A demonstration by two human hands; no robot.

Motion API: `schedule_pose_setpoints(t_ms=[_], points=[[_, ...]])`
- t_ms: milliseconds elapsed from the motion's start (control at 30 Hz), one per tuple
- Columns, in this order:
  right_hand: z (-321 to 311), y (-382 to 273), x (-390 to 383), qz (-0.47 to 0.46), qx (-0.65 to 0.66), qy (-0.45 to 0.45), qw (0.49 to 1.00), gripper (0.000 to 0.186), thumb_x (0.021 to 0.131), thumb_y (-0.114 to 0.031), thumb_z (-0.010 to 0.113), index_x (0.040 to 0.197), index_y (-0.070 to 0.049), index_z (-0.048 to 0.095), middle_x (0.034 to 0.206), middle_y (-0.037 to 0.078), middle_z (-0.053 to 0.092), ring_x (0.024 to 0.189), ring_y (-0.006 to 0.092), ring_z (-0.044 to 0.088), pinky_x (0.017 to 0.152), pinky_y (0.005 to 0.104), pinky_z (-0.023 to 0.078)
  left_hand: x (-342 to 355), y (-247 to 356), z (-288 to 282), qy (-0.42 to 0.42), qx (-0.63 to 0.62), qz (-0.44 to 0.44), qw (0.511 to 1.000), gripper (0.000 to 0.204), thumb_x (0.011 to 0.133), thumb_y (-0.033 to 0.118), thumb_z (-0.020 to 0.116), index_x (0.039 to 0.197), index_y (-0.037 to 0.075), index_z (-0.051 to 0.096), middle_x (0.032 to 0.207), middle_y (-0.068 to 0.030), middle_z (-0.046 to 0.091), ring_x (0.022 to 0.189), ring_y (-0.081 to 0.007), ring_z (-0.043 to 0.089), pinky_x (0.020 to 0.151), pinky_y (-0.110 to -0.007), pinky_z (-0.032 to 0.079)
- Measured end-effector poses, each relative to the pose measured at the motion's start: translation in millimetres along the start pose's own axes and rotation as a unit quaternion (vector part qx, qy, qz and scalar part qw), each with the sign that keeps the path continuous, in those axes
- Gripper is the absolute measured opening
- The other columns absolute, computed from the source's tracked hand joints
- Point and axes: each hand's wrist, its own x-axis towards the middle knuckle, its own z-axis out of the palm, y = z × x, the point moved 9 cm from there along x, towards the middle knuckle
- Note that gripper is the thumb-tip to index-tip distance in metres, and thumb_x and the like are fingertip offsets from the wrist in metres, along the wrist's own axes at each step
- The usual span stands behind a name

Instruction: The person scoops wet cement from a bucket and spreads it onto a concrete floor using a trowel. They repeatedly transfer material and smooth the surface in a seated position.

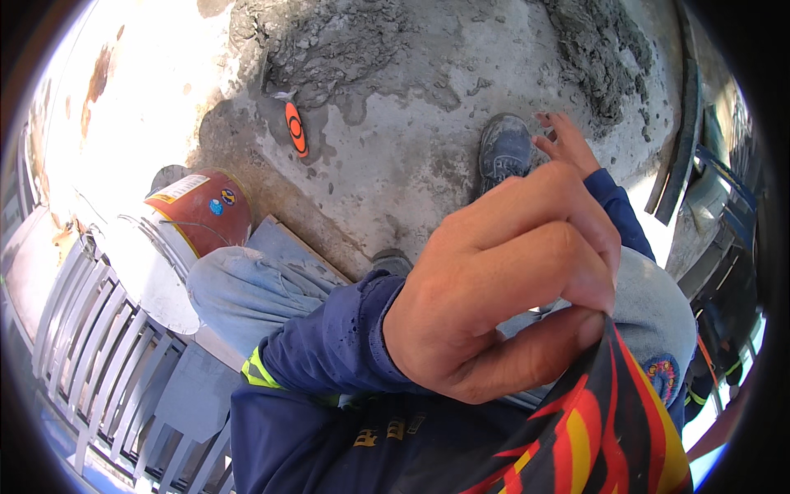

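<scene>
Close up in the head view, my left hand (502, 288) pinches the edge of a black cloth (597, 420) with red and yellow flame shapes. The cloth hangs toward the lower right. Farther off, my right hand (568, 144) is raised beside my dark work boot (504, 148), its fingers apart and nothing in them. An orange tool handle (295, 130) with black rings lies on the wet concrete floor (387, 156), away from both hands. Its working end cannot be made out against the grey mortar (346, 53).
A red-brown and white bucket (210, 210) is at my left, close to my knee. Grey slatted metal (107, 346) runs along the lower left. Another mortar heap (605, 66) lies at the far right, near a dark raised edge (687, 123).
</scene>
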Motion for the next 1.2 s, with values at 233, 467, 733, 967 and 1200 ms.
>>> schedule_pose_setpoints(t_ms=[233,467,733,967,1200], points=[[-3,-26,-3,0.028,0.037,-0.008,0.999,0.05,0.092,-0.03,0.067,0.132,-0.002,0.056,0.114,0.019,0.053,0.093,0.0342,0.065,0.085,0.0434,0.051,-28,-3,35,-0.33,-0.253,-0.128,0.9,0.005,0.084,0.005,0.069,0.086,0.003,0.065,0.094,-0.0097,0.062,0.085,-0.0279,0.061,0.073,-0.036,0.046],[-22,-29,-5,0.02,-0.02,0.029,0.999,0.062,0.09,-0.022,0.07,0.144,-0.006,0.045,0.12,0.019,0.051,0.103,0.0368,0.06,0.089,0.0451,0.049,-8,3,24,-0.259,-0.299,-0.106,0.912,0.03,0.096,0.022,0.07,0.115,-0.001,0.072,0.106,-0.0146,0.065,0.093,-0.0244,0.063,0.077,-0.034,0.049],[-35,-32,1,-0.028,-0.163,0.09,0.982,0.069,0.086,-0.014,0.069,0.149,-0.01,0.039,0.124,0.018,0.051,0.119,0.0375,0.05,0.097,0.0454,0.046,-25,17,61,-0.069,-0.505,-0.064,0.858,0.048,0.107,0.026,0.048,0.117,-0.018,0.063,0.103,-0.0237,0.068,0.092,-0.0335,0.067,0.08,-0.039,0.054],[28,35,10,0.057,-0.32,0.038,0.945,0.068,0.083,-0.005,0.062,0.148,-0.013,0.044,0.13,0.017,0.05,0.124,0.0362,0.047,0.101,0.0461,0.042,-26,14,54,-0.075,-0.522,-0.056,0.848,0.043,0.106,0.022,0.048,0.108,-0.016,0.066,0.103,-0.0254,0.07,0.089,-0.0339,0.067,0.078,-0.039,0.054],[48,5,17,-0.015,-0.354,0.11,0.929,0.062,0.084,-0.008,0.059,0.145,-0.012,0.049,0.136,0.015,0.05,0.127,0.0344,0.045,0.105,0.0458,0.039,-28,4,49,-0.031,-0.48,-0.017,0.877,0.04,0.104,0.023,0.053,0.101,-0.013,0.07,0.099,-0.0247,0.071,0.083,-0.0303,0.067,0.071,-0.037,0.054]])
